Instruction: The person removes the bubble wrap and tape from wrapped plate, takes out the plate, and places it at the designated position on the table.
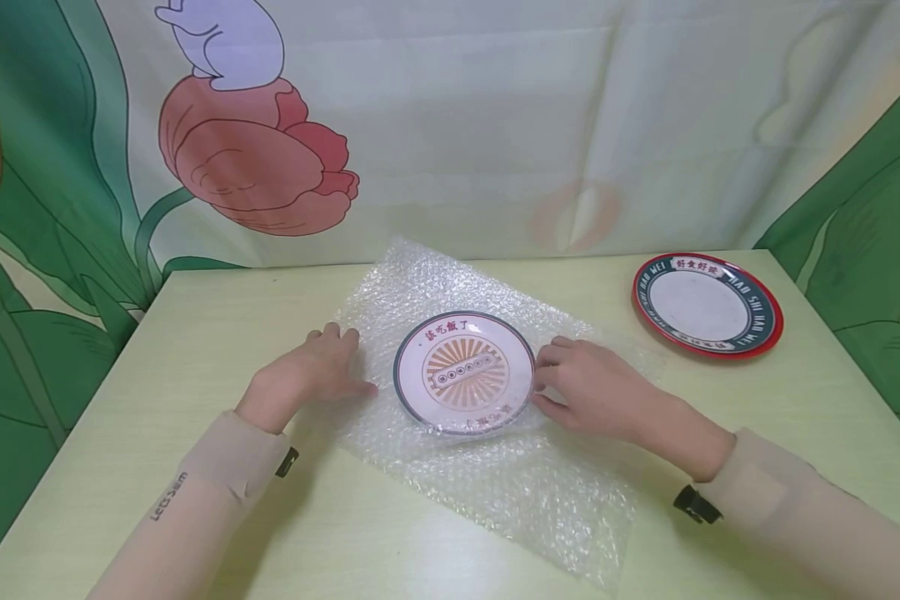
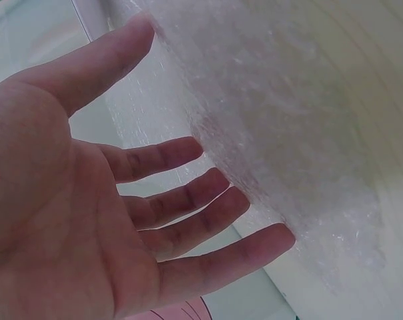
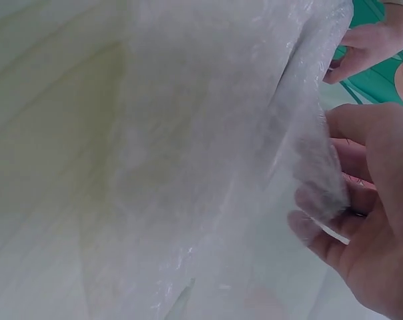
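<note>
A round white plate (image 1: 465,333) with a dark rim, red characters and an orange sunburst sits on a sheet of clear bubble wrap (image 1: 495,492). Some wrap seems to lie over its lower part. My left hand (image 1: 311,375) touches the sheet left of the plate; in the left wrist view, the hand (image 2: 148,200) has spread fingers with tips at the wrap. At the plate's right edge is my right hand (image 1: 600,387). Up close, the right hand (image 3: 368,187) has bent fingers holding the wrap, some seen through the film. The plate is hard to make out there.
At the back right of the pale table (image 1: 120,467) lies a red-rimmed plate (image 1: 697,304) with a dark lettered band and white centre. Behind the table hangs a printed cloth (image 1: 450,125) with a flower, a white animal and green leaves.
</note>
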